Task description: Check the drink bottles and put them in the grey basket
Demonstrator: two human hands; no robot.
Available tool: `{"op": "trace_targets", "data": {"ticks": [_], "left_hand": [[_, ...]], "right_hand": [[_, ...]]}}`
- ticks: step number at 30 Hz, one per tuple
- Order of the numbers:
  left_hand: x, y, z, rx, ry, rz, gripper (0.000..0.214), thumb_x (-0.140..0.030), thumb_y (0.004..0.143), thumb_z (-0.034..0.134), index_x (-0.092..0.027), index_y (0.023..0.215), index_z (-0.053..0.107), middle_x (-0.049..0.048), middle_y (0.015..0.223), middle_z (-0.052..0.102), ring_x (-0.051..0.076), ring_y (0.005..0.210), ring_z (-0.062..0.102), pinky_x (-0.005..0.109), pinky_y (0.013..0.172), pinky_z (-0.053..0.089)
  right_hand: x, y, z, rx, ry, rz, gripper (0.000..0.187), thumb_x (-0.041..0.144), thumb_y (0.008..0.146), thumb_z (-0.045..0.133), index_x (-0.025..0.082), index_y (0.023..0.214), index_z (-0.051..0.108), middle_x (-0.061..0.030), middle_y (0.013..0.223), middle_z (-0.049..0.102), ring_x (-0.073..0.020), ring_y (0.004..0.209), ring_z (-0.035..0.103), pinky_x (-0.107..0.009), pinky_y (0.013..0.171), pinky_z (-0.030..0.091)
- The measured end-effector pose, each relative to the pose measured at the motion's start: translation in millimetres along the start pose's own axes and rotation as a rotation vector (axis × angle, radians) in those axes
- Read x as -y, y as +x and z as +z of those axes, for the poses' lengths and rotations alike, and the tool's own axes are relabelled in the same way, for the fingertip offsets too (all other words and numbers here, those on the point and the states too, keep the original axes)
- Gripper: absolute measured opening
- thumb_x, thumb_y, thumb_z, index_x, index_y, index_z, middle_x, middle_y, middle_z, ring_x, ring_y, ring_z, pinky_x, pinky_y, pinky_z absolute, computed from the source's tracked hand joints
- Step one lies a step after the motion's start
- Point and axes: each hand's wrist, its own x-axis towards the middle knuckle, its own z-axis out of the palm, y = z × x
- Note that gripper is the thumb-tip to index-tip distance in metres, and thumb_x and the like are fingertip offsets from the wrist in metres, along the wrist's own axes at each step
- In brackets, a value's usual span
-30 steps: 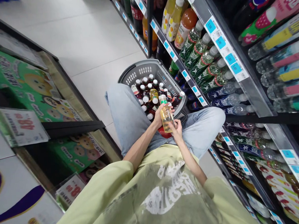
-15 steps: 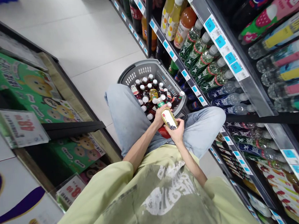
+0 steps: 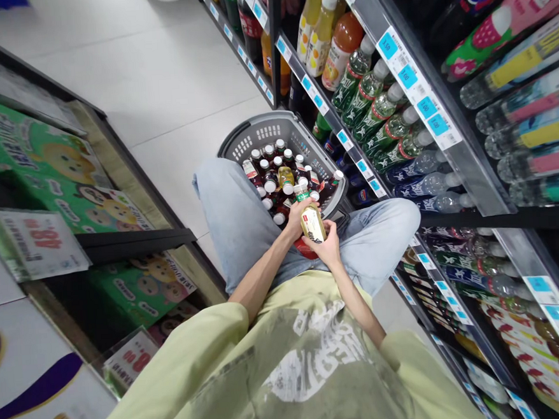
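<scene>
I crouch in a shop aisle and hold a small bottle of pale yellow drink [image 3: 311, 222] with a green-and-white cap over my knees. My left hand [image 3: 294, 216] grips its left side. My right hand [image 3: 329, 249] cups it from below and right. The bottle leans with its cap pointing away from me, its white label facing up. Just beyond it stands a grey plastic basket [image 3: 259, 132] on the floor, packed with several dark red bottles with white caps [image 3: 271, 169].
Drink shelves [image 3: 425, 107] with blue price tags run along my right, full of lying bottles. On my left a low rack [image 3: 133, 237] carries green boxes and price cards. Pale tiled floor [image 3: 155, 71] stretches ahead past the basket.
The bottle stood upright a second ago; both hands have tipped it and turned it so the white label faces up. It has also shifted slightly toward the basket.
</scene>
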Motion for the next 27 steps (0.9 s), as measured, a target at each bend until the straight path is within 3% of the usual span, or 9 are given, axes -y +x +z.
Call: {"op": "trace_targets", "data": {"ticks": [7, 13, 19, 27], "left_hand": [[4.2, -1.5, 1.3, 0.028, 0.109, 0.024, 0.05, -0.043, 0.068, 0.1, -0.017, 0.098, 0.069, 0.0022, 0.071, 0.073, 0.025, 0.073, 0.079, 0.031, 0.064, 0.061], [-2.6, -7.1, 6.8, 0.081, 0.081, 0.003, 0.054, -0.049, 0.067, 0.099, -0.017, 0.102, 0.072, 0.0053, 0.075, 0.076, 0.03, 0.079, 0.081, 0.034, 0.067, 0.063], [-4.2, -5.6, 7.2, 0.066, 0.043, -0.052, 0.05, -0.053, 0.071, 0.094, -0.017, 0.097, 0.071, 0.0093, 0.079, 0.078, 0.033, 0.083, 0.082, 0.037, 0.069, 0.066], [4.5, 3.2, 0.5, -0.06, 0.041, 0.016, 0.051, -0.052, 0.062, 0.099, -0.019, 0.085, 0.067, 0.0065, 0.076, 0.076, 0.028, 0.074, 0.079, 0.034, 0.065, 0.065]], "right_hand": [[-5.3, 3.0, -2.8, 0.092, -0.038, 0.07, 0.081, 0.051, 0.06, 0.101, 0.026, 0.126, 0.061, -0.0083, 0.118, 0.079, -0.0311, 0.109, 0.075, -0.046, 0.1, 0.06], [-3.8, 1.2, -3.4, 0.101, 0.154, 0.076, 0.068, 0.061, 0.076, 0.088, 0.025, 0.127, 0.059, -0.0079, 0.113, 0.081, -0.0294, 0.101, 0.078, -0.042, 0.091, 0.063], [4.3, -4.5, -2.4, 0.019, 0.099, 0.024, 0.071, 0.061, 0.074, 0.09, 0.025, 0.127, 0.059, -0.009, 0.114, 0.079, -0.0293, 0.104, 0.077, -0.042, 0.093, 0.062], [3.6, -3.0, 0.2, -0.153, -0.073, -0.11, 0.068, 0.052, 0.071, 0.094, 0.023, 0.123, 0.06, -0.0126, 0.123, 0.075, -0.029, 0.113, 0.071, -0.044, 0.105, 0.058]]}}
